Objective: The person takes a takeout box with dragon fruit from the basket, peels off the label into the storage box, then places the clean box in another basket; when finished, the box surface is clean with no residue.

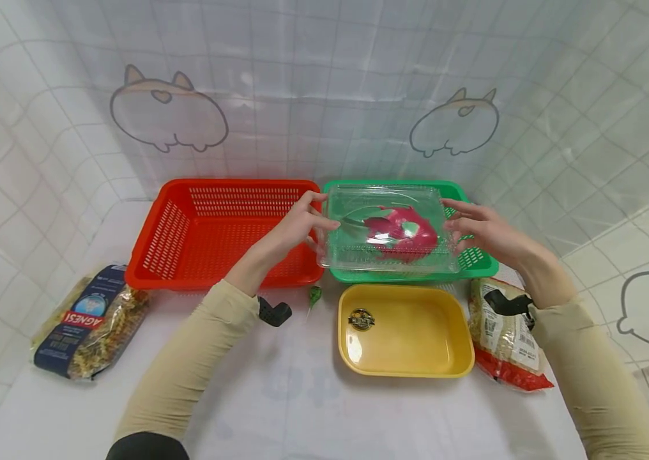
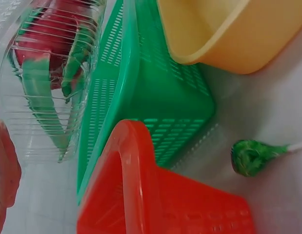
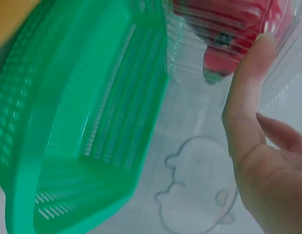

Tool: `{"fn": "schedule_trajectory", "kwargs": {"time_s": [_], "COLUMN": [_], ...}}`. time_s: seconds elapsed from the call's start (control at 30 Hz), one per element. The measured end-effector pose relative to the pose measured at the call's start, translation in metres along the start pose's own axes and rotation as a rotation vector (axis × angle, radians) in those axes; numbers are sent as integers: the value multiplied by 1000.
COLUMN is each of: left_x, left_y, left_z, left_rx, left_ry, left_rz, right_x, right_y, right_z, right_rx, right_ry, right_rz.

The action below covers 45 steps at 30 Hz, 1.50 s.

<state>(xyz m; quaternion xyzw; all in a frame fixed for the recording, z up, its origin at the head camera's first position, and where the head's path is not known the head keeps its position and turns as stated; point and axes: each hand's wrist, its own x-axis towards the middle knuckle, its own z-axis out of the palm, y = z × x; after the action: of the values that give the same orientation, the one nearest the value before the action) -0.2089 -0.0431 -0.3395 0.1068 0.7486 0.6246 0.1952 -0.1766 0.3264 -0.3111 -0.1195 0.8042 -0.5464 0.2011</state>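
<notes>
A clear plastic box with a pink dragon fruit inside is held between my two hands, above the green basket. My left hand grips the box's left end, thumb toward the near side. At the other end, my right hand holds on with its fingers bent against the side wall. In the left wrist view, the fruit's green scales show through the ribbed plastic, and only a sliver of the left hand appears. The right wrist view has the right thumb or finger touching the box.
Left of the green basket stands a red basket. A yellow tub sits in front, beside a green-wrapped lollipop. Pasta lies at far left; a red-bottomed clear food bag lies at right. A patterned curtain hangs behind.
</notes>
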Motion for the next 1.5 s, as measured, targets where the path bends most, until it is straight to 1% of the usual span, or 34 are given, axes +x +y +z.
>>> {"fn": "schedule_trajectory", "kwargs": {"time_s": [0.13, 0.23, 0.4, 0.53, 0.6, 0.77, 0.87, 1.07, 1.33, 1.5], "left_x": [17, 28, 44, 55, 60, 71, 78, 90, 101, 108], "left_y": [-2, -4, -7, -6, -6, -7, -7, -10, -3, -2], "left_z": [3, 6, 12, 15, 15, 15, 14, 15, 25, 30], "left_rx": [-29, -35, -29, -33, -50, -94, -96, -10, 89, 134], "left_ry": [0, -12, -43, -43, -49, -74, -81, -120, -159, -206], "left_rz": [-29, -47, -63, -83, -94, -139, -175, -236, -313, -375], "right_x": [7, 10, 16, 23, 27, 35, 38, 42, 51, 58], "right_y": [6, 13, 24, 28, 29, 31, 33, 38, 43, 47], "right_z": [-12, -18, -28, -36, -40, -48, -52, -56, -65, -69], "right_rx": [-4, 23, 58, 67, 60, 29, 26, -40, -103, -132], "right_ry": [12, 62, 148, 168, 170, 162, 144, 80, 58, 29], "right_rz": [46, 88, 128, 155, 167, 190, 204, 235, 276, 312]}}
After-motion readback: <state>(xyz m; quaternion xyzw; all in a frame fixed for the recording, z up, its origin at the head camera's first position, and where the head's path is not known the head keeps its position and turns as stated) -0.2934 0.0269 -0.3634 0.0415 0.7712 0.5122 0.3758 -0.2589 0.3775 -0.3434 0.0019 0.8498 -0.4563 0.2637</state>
